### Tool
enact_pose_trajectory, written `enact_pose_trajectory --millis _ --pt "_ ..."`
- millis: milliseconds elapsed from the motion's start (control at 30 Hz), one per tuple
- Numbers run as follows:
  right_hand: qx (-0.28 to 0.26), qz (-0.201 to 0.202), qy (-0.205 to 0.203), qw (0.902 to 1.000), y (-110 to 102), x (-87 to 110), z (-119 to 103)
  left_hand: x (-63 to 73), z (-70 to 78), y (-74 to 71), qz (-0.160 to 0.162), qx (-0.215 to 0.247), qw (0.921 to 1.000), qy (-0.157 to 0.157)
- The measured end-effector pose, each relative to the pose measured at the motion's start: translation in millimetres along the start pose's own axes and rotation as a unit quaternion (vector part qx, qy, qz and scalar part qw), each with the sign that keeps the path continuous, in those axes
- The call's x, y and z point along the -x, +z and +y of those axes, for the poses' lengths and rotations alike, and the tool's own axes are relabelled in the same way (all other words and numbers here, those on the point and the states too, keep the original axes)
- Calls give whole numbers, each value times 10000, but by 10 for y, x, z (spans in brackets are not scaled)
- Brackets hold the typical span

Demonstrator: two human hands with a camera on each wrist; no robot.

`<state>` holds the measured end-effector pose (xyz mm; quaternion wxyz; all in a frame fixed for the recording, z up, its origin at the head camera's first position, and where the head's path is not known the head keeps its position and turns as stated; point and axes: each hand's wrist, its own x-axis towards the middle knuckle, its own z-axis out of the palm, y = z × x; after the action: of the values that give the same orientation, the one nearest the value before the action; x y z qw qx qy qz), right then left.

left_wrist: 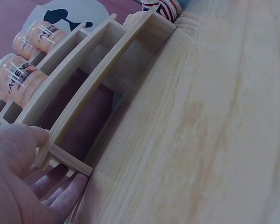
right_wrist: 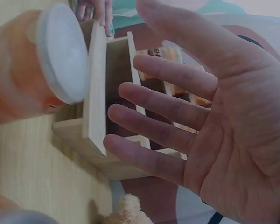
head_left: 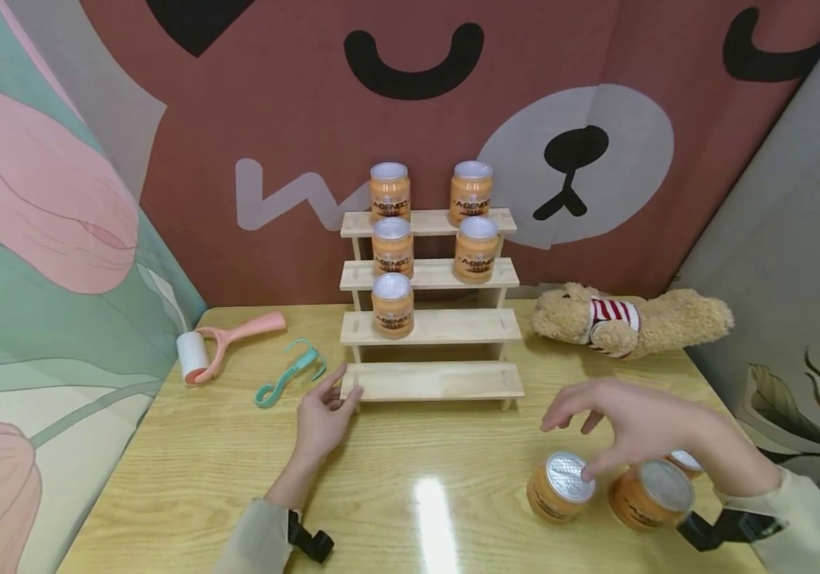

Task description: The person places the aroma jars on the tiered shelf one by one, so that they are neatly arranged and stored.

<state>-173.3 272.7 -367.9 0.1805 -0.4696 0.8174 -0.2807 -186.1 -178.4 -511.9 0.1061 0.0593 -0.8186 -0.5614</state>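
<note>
A stepped wooden display rack (head_left: 433, 381) stands on the table, with several orange canned jars on its upper three steps. My left hand (head_left: 321, 416) grips the left end of its lowest step; in the left wrist view the thumb lies on the board and the fingers (left_wrist: 67, 196) reach round its end support. My right hand (head_left: 632, 422) hovers over an orange jar (head_left: 560, 488) with a silver lid, at the front right. In the right wrist view its fingers (right_wrist: 163, 100) are spread and the palm holds nothing. The lowest step bears no jar.
Right of that jar stands another orange jar (head_left: 652, 496), with a third jar (head_left: 685, 461) partly hidden behind my wrist. A plush bear (head_left: 632, 319) lies right of the rack. Left of it are a pink-handled lint roller (head_left: 230, 343) and a teal hook (head_left: 291, 372).
</note>
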Motion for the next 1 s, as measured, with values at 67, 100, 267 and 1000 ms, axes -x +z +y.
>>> enact_pose_trajectory --millis 67,100,267,1000 --pt "-40 -90 3 10000 31 -4 -5 -5 -2 5 -1 -8 10000 18" --pt "-74 -141 27 9999 45 -6 -6 -7 -2 6 0 -6 10000 26" --pt "-215 -399 168 9988 110 -28 -2 -6 2 8 2 -10 10000 -3" --pt "-147 -723 652 9951 261 -74 51 15 32 -4 -4 42 10000 -73"
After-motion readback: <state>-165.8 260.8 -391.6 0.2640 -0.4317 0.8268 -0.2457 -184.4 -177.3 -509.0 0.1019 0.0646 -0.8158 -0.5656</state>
